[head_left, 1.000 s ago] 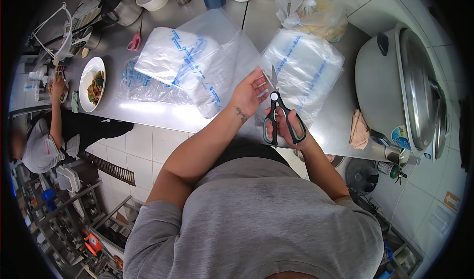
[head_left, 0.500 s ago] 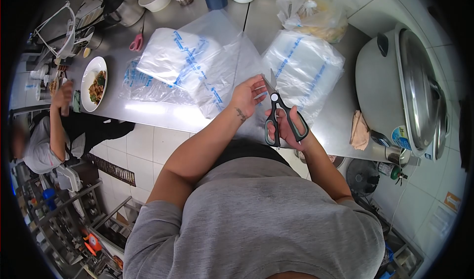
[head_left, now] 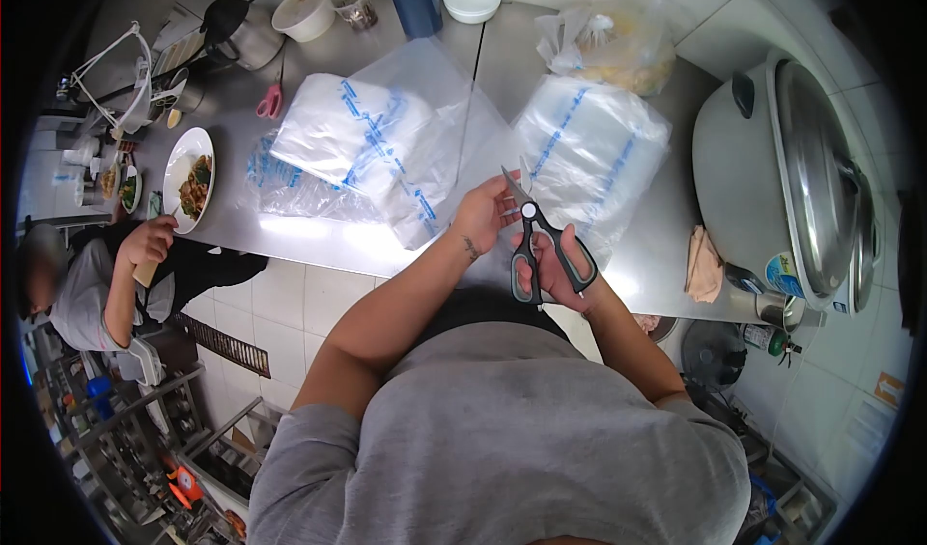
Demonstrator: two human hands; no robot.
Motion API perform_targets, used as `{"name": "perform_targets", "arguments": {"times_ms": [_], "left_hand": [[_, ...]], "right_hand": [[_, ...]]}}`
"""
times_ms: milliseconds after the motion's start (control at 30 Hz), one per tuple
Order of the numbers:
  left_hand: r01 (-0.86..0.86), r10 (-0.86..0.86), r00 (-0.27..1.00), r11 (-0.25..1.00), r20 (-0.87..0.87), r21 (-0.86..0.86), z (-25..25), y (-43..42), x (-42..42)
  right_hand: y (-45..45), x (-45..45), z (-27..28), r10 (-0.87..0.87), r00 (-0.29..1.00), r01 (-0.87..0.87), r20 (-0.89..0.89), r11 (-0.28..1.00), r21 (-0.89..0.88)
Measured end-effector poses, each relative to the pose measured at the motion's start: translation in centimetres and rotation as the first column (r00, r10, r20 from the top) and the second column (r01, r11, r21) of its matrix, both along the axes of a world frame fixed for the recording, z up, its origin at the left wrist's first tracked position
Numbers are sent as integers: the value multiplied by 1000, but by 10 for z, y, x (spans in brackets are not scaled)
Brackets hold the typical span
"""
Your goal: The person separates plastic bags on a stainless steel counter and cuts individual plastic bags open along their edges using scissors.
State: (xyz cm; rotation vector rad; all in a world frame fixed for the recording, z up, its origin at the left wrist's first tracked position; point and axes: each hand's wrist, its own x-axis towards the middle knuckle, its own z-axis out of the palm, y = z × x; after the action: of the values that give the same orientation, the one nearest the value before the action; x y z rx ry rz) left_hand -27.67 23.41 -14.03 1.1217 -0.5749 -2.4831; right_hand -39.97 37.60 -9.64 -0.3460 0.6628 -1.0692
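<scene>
My right hand (head_left: 558, 267) has its fingers through the handles of black-and-grey scissors (head_left: 530, 213). The blades point up and away from me, slightly apart. Beside the blades, my left hand (head_left: 486, 212) has curled fingers at the near edge of a clear plastic sheet (head_left: 486, 138). Its fingertips almost meet the scissors, and the exact grip is hard to see through the clear film. Left of it lies a stack of white plastic bags (head_left: 323, 130) with blue print. Another stack of printed bags (head_left: 601, 149) is just beyond my right hand.
A big lidded metal pot (head_left: 739, 173) stands at right, near a tan cloth (head_left: 704, 265). Pink-handled scissors (head_left: 270, 101), a plate of food (head_left: 172, 183), a kettle (head_left: 246, 38), a blue bottle (head_left: 413, 2) and a white bowl (head_left: 471, 2) line the counter. A co-worker's hand (head_left: 148, 241) is at far left.
My hands and the scissors have shifted slightly toward me. The co-worker's hand has moved down and right, to the plate's near edge, uncovering a small dish of greens.
</scene>
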Motion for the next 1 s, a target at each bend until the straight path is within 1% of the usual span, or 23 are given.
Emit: {"name": "perform_targets", "arguments": {"times_ms": [67,167,200,233,267,300,400,500,600,800,900,1000], "left_hand": [[38,-38,999,999,26,-6,-8,-3,3],[178,-107,945,961,308,-211,27,1,16],[197,-60,927,917,369,-346,26,2,18],[304,21,874,755,486,-581,24,2,21],[426,133,813,527,566,-735,23,4,26],[540,271,758,249,593,-804,26,1,25],[476,502,761,2,412,-880,32,-9,13],[465,532,781,-146,327,-873,21,-25,7],[504,405,810,-112,424,-856,3,-31,13],[453,403,828,-68,391,-889,4,-24,9],[451,382,839,-90,387,-888,11,-21,8],[470,337,845,-94,416,-878,12,-20,10]], "right_hand": [[0,-1,-2,3,1000,-4,26,1000,17],[0,-8,0,-27,999,26,17,999,42],[-1,-9,1,-31,999,30,24,999,35],[-1,-11,0,-25,1000,25,7,999,33],[1,-11,-2,-21,1000,21,-8,999,37],[-3,-14,-3,-17,999,17,-28,999,30],[-4,-12,-5,-30,999,31,-26,999,42],[-2,-13,-6,-13,999,14,-51,1000,19],[2,-14,-4,6,998,-5,-69,1000,18],[4,-15,-8,24,998,-21,-64,999,47],[0,-12,-8,28,997,-26,-67,999,38],[-7,-10,-17,-45,996,44,-73,999,-9]]}}
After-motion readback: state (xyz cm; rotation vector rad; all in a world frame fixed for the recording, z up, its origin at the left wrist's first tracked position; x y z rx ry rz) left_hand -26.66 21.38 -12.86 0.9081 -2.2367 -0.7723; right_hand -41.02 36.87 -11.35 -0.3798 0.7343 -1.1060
